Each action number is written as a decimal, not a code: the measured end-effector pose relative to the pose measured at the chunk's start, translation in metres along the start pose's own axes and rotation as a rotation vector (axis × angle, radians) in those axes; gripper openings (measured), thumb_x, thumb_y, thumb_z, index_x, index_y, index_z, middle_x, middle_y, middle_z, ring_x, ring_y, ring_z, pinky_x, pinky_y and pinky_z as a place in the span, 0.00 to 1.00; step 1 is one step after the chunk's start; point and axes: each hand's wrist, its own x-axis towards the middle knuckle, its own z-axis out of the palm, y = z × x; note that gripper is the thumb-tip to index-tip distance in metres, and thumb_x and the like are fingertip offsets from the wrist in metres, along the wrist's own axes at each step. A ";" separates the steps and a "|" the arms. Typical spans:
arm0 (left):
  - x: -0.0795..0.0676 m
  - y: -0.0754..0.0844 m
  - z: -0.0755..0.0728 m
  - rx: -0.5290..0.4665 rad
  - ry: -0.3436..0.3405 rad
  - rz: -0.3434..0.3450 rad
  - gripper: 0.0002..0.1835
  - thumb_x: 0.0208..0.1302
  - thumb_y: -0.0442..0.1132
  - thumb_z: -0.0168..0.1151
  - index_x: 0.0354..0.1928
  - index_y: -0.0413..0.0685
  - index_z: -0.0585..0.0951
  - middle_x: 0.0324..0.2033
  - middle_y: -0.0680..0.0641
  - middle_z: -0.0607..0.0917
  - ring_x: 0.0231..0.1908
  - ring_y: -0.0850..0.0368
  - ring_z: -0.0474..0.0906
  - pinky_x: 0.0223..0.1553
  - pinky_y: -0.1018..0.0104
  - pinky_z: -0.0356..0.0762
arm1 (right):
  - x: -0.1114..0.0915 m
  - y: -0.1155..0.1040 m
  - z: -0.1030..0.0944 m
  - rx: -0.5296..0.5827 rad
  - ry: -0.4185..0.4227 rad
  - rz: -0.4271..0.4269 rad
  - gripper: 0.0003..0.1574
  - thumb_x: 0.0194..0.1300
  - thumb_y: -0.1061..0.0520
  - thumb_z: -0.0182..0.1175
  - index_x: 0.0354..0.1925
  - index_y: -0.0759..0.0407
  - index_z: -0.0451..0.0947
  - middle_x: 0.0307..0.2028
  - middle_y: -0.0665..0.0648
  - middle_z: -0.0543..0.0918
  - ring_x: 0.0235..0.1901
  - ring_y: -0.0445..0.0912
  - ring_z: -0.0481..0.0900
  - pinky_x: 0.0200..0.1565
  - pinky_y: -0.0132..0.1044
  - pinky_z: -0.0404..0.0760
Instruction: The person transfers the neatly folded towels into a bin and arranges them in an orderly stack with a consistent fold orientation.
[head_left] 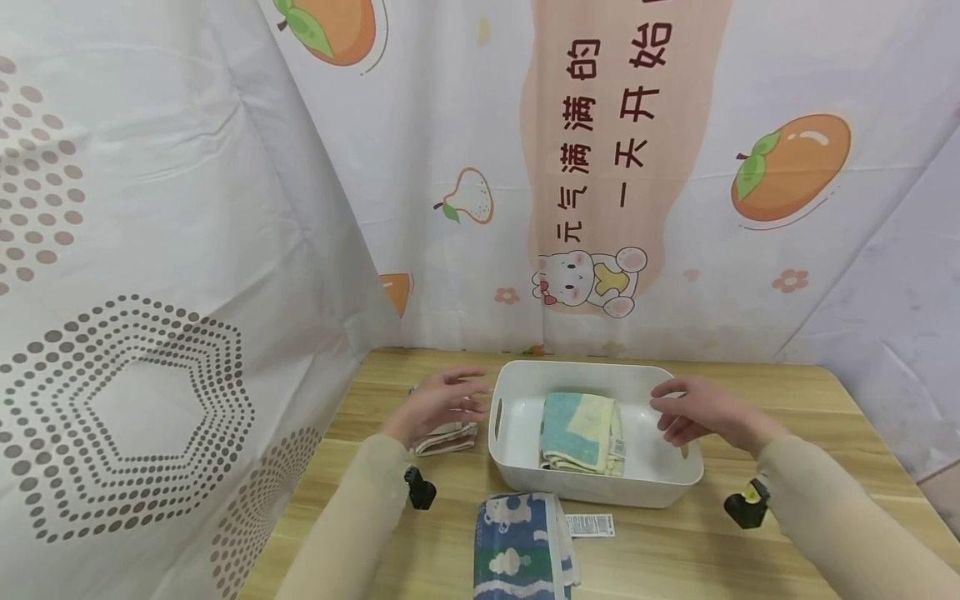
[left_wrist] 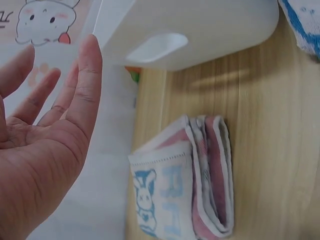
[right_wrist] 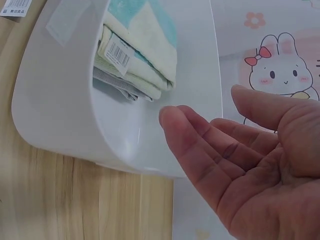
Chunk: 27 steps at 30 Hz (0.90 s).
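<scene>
Your biggest thing is the printed cloth (head_left: 457, 108), hanging at 12 o'clock behind the wooden table (head_left: 645, 550). Take the clock from the middle of the white bin (head_left: 592, 490), which stands upright on the table between your hands, a slot at each end: one at 9 o'clock (head_left: 498, 419), one at 3.

Inside the bin, near its centre, you have a stack (head_left: 577, 429) of folded towels; the top is teal and cream, with pale green and grey layers showing below. Bare white floor shows at 9 and 3 o'clock of it.

Outside, the blue towel (head_left: 513, 542) lies folded at 7 o'clock, just beside the bin. The pink towel (left_wrist: 165, 195), with a rabbit on its pale face, lies folded at 9, apart from the bin and partly behind your left hand (head_left: 438, 404).

That hand is raised near the 9 o'clock end, fingers spread, holding nothing. Your right hand (head_left: 697, 407) is at the 3 o'clock end, fingers loosely bent, thumb well apart, grasping nothing; you cannot tell whether it touches the rim.

Smallest are the barcode tags: one on the stack (right_wrist: 118, 52), another at 6 o'clock beside the blue towel.
</scene>
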 end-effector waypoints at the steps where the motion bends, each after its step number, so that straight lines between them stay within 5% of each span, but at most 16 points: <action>1: -0.001 -0.002 -0.002 -0.014 0.009 0.000 0.27 0.77 0.37 0.57 0.74 0.41 0.67 0.63 0.29 0.75 0.44 0.48 0.85 0.59 0.44 0.79 | -0.001 0.000 -0.001 0.006 0.003 0.005 0.36 0.78 0.56 0.54 0.69 0.81 0.57 0.38 0.67 0.84 0.32 0.52 0.86 0.38 0.45 0.88; 10: -0.007 -0.017 -0.025 -0.068 0.084 -0.002 0.27 0.77 0.35 0.56 0.74 0.43 0.67 0.55 0.40 0.81 0.48 0.43 0.84 0.61 0.43 0.77 | -0.004 0.007 -0.010 0.019 0.012 -0.004 0.36 0.78 0.55 0.55 0.69 0.80 0.59 0.36 0.64 0.84 0.32 0.51 0.86 0.38 0.44 0.88; 17: -0.011 -0.029 -0.044 -0.124 0.150 -0.031 0.30 0.76 0.34 0.57 0.76 0.43 0.63 0.60 0.34 0.77 0.43 0.51 0.85 0.57 0.52 0.82 | -0.006 0.012 -0.016 0.052 0.016 -0.006 0.36 0.79 0.55 0.53 0.70 0.81 0.56 0.34 0.63 0.84 0.30 0.48 0.85 0.37 0.43 0.88; 27: -0.026 -0.041 -0.067 -0.168 0.237 -0.022 0.29 0.77 0.36 0.57 0.76 0.48 0.65 0.61 0.40 0.78 0.54 0.43 0.82 0.62 0.48 0.77 | -0.008 0.021 -0.024 0.048 0.066 -0.012 0.32 0.79 0.57 0.52 0.67 0.82 0.59 0.31 0.60 0.83 0.28 0.46 0.83 0.33 0.40 0.87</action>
